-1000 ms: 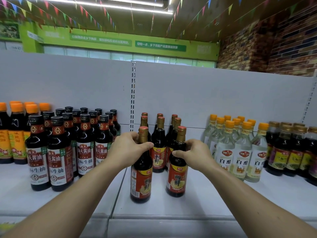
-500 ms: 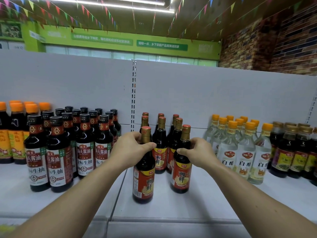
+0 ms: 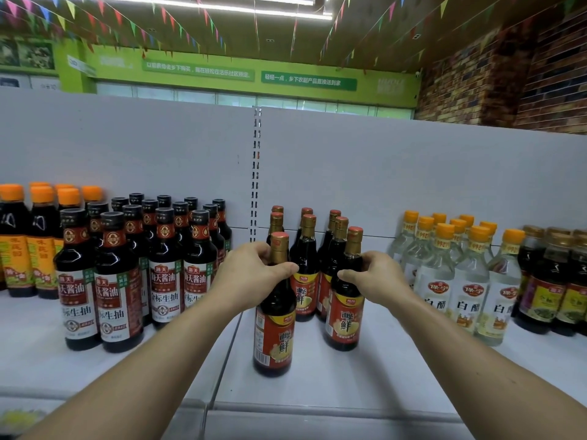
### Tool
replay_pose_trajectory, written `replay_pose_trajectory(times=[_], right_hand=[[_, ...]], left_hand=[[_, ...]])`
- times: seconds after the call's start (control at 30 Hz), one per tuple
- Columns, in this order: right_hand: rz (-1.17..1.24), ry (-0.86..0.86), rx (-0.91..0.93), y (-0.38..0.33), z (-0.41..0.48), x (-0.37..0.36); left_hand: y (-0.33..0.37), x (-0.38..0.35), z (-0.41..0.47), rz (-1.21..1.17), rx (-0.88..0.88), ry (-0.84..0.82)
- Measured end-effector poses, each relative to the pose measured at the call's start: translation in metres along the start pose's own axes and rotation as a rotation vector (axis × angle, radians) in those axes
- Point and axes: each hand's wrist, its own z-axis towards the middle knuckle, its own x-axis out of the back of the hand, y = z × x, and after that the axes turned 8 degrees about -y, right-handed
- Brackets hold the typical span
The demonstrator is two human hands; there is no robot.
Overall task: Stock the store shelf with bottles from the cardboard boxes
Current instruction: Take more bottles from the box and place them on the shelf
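Two dark sauce bottles with red labels and gold necks stand upright on the white shelf (image 3: pixel 349 385). My left hand (image 3: pixel 251 274) grips the neck of the nearer, left bottle (image 3: pixel 274 338). My right hand (image 3: pixel 371 277) grips the shoulder of the right bottle (image 3: pixel 344 322), which stands farther back, close to the row behind. Several matching bottles (image 3: pixel 306 258) are lined up behind them against the back panel. No cardboard box is in view.
Black-capped soy sauce bottles (image 3: pixel 117 281) crowd the shelf to the left, with orange-capped ones (image 3: pixel 19 246) beyond. Clear white vinegar bottles (image 3: pixel 467 281) and dark gold-capped bottles (image 3: pixel 549 287) stand to the right. Bare shelf surface lies in front of the held bottles.
My right hand has pushed its bottle farther back toward the row behind. My left hand keeps its bottle near the front, shifted only slightly.
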Motion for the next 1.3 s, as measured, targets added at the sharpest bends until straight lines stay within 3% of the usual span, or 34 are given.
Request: replay_pose_trajectory(times=[0.83, 1.3], right_hand=[[0.026, -0.034, -0.025, 0.002, -0.006, -0.003], [-0.075, 0.058, -0.048, 0.02, -0.03, -0.009]], left_hand=[[-0.004, -0.002, 0.009, -0.029, -0.032, -0.03], [-0.003, -0.006, 0.013, -0.098, -0.072, -0.119]])
